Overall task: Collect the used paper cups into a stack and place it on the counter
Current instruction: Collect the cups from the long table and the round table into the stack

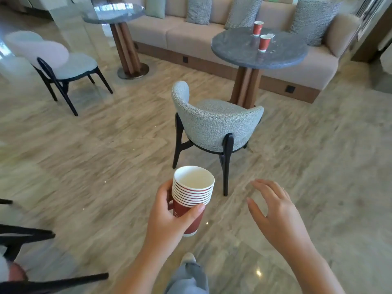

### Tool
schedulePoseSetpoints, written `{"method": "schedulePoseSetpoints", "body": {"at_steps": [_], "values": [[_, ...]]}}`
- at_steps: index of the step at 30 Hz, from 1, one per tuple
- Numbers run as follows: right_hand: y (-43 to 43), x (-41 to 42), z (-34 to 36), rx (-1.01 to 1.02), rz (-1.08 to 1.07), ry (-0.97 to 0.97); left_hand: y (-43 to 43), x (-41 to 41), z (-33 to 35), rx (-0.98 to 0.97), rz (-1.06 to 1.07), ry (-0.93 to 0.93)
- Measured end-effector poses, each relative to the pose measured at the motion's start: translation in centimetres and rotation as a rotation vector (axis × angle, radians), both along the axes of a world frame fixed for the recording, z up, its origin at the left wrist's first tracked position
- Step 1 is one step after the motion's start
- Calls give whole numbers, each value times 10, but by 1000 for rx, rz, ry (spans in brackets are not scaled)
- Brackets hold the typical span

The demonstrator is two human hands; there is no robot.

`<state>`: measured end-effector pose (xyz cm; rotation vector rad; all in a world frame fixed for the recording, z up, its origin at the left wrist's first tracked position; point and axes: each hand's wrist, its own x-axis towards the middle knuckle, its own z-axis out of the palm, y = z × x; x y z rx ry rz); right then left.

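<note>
Well beyond the grips stands a round grey counter (239, 49), a grey chair (214, 122) between. The left grip (167, 219) curls round a stack of red paper cups (192, 194) — white lettering too covered to read; the right grip (275, 213) hangs wide, empty, beside it. Two red cups (264, 43) sit on that counter.

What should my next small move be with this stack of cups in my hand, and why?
Probably step past the grey chair toward the round table and reach the open right hand for the nearer red cup. It and the farther cup stand there uncollected, while the left hand grips the stack.
</note>
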<state>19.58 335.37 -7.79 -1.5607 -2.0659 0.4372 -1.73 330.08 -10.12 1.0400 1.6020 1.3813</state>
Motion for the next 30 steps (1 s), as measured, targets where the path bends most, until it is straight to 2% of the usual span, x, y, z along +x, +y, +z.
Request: {"method": "schedulePoseSetpoints", "body": {"at_steps": [7,13,18,22,30], "values": [[92,-27,23,69,-126,13,129,-19,6,35,-183,-22],[132,5,11,-38,-309,-10,212,14,-1,21,-330,-31],[178,57,1,-62,-430,-19,274,68,-11,-13,-447,-29],[230,114,-5,-49,-443,-27,336,128,-8,9,-492,9],[336,252,15,10,-508,-21,455,268,26,70,-589,79]]}}
